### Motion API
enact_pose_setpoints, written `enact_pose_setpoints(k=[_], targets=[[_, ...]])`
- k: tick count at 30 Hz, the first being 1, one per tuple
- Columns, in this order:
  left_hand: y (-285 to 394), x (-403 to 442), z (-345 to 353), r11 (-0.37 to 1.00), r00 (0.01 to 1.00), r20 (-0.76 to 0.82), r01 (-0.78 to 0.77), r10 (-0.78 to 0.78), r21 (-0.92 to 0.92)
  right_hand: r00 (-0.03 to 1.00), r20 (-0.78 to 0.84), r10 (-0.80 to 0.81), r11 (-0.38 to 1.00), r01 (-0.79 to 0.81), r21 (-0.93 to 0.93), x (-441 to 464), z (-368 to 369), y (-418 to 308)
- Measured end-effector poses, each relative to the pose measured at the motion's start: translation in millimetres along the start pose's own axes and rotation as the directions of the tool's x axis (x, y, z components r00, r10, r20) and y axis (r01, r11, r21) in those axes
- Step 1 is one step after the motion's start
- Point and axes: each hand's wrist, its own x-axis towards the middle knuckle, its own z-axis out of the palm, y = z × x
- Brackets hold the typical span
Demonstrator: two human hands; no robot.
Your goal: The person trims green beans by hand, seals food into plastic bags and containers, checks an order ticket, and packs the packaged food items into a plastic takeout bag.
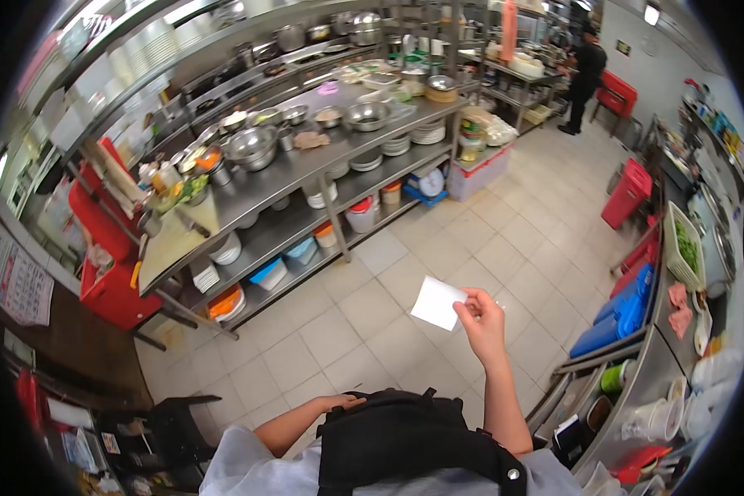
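Right hand [481,321] pinches paper [436,303] at 12 o'clock, seemingly a holding step; moving it needs steady fingers. Left hand's [337,403] grip: cannot tell.

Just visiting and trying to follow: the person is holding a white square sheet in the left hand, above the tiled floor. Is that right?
Not quite: the head view shows the white square sheet in the right hand, not the left hand; it is indeed held above the tiled floor.
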Motion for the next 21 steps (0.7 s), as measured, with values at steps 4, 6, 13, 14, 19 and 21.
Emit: enact_pose_setpoints(k=[4,6,13,14,19,21], targets=[[-29,-20,-51,0.997,0.987,0.159,0.025,-0.012,-0.077,0.894,0.183,-0.409,0.9,0.429,-0.081,50,68,-12],[-1,-35,-84,0.993,0.992,-0.048,-0.118,0.119,0.021,0.894,0.298,-0.333,0.943,0.322,0.088,77,101,-17],[169,-116,-182,0.123,0.408,-0.837,-0.912,0.365,-0.391,0.751,0.619,-0.23,0.936,-0.005,0.353,131,211,-16],[180,-123,-198,0.118,0.399,-0.85,-0.916,0.345,-0.382,0.734,0.638,-0.233,0.935,-0.012,0.355,139,223,-12],[192,-131,-282,0.197,0.071,-0.986,-0.98,0.15,-0.04,0.588,0.768,-0.255,0.95,0.003,0.313,194,275,-9],[192,-127,-313,0.232,0.066,-0.991,-0.972,0.119,-0.037,0.571,0.776,-0.268,0.952,0.032,0.305,218,291,-11]])
